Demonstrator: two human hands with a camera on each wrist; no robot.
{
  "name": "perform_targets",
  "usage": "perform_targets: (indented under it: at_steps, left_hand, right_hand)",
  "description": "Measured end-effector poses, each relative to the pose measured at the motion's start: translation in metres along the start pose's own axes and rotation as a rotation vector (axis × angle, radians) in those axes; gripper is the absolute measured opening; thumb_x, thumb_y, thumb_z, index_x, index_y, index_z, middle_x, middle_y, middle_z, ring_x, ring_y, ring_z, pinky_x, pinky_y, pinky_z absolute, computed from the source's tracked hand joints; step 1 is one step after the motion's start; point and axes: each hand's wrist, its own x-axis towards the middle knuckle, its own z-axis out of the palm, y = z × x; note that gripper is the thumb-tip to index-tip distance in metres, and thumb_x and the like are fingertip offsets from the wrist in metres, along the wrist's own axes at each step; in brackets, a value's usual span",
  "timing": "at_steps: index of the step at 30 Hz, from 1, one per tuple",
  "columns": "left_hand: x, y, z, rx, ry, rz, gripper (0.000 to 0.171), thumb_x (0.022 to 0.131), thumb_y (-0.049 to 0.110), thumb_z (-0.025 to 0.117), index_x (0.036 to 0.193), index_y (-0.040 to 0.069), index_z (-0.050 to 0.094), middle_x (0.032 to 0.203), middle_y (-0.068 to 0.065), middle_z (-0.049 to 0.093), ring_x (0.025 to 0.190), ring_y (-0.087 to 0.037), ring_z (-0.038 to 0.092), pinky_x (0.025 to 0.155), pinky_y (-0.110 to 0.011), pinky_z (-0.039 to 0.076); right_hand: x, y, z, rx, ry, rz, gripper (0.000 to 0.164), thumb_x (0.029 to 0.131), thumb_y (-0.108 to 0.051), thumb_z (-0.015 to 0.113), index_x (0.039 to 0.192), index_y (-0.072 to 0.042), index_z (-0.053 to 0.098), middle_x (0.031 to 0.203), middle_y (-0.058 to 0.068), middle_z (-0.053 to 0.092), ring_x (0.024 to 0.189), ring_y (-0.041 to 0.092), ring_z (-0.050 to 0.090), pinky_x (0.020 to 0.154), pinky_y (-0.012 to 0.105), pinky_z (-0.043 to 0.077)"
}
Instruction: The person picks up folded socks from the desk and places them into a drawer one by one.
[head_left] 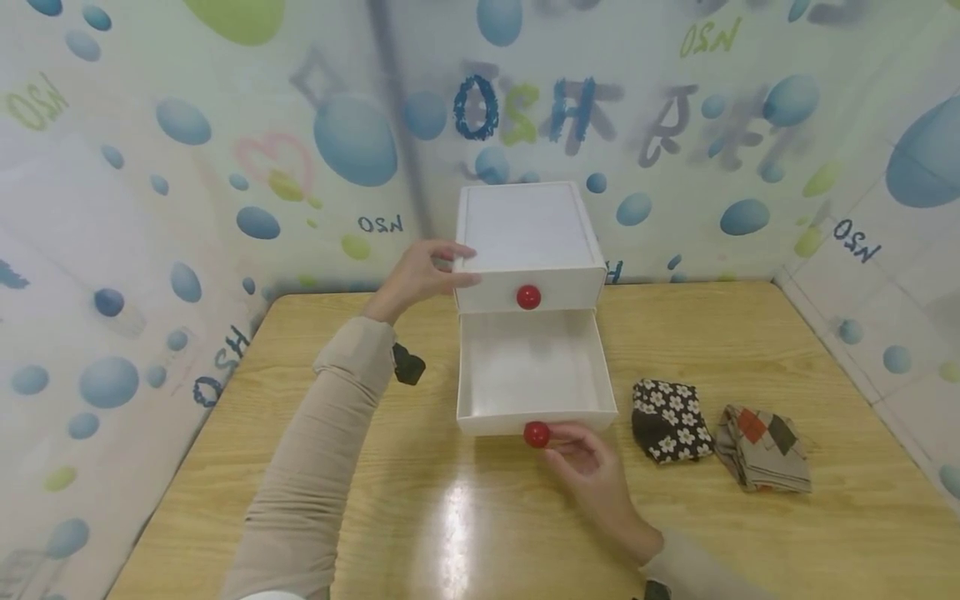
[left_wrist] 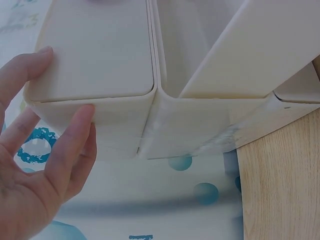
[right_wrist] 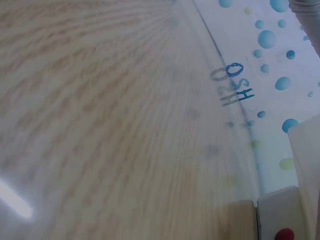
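Note:
A white two-drawer unit stands near the back of the table. My left hand grips its upper left front corner; in the left wrist view the thumb and fingers of that hand straddle the corner. The lower drawer is pulled well out, and its white floor shows bare. At its front, my right hand pinches the round red knob between thumb and fingers. Another red knob marks the closed upper drawer. In the right wrist view the right hand is out of sight.
To the right of the drawer lie a folded black cloth with white flowers and a folded beige argyle cloth. The wooden table meets a patterned wall covering behind the unit and at both sides.

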Motion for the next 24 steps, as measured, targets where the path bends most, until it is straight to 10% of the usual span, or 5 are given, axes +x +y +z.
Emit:
perform_targets:
  at_steps: [10,20,24]
  left_hand:
    - [-0.001,0.001,0.000,-0.013,-0.007,0.001,0.048,0.072,0.032,0.073,0.114,0.016,0.058,0.121,-0.004,0.045,0.096,-0.020,0.049,0.072,-0.030,0.051]
    - [-0.002,0.002,0.000,-0.011,-0.007,-0.013,0.047,0.072,0.032,0.073,0.114,0.016,0.058,0.119,-0.004,0.046,0.095,-0.020,0.050,0.071,-0.030,0.051]
    - [-0.002,0.001,0.000,-0.017,-0.006,-0.009,0.047,0.072,0.031,0.073,0.114,0.015,0.058,0.117,-0.005,0.047,0.093,-0.020,0.051,0.072,-0.032,0.051]
  right_hand:
    - [0.003,-0.014,-0.035,0.062,-0.122,-0.144,0.016,0.074,0.021,0.054,0.090,0.018,0.051,0.093,0.000,0.062,0.081,0.012,0.060,0.068,0.021,0.051]
    - [0.035,-0.030,-0.088,0.039,-0.272,-0.301,0.026,0.071,0.027,0.051,0.090,0.010,0.058,0.086,0.012,0.062,0.076,0.012,0.060,0.060,0.018,0.050]
    - [0.048,-0.033,-0.111,-0.027,-0.277,-0.236,0.025,0.073,0.025,0.051,0.092,0.010,0.057,0.089,0.008,0.062,0.078,0.010,0.060,0.063,0.017,0.050]
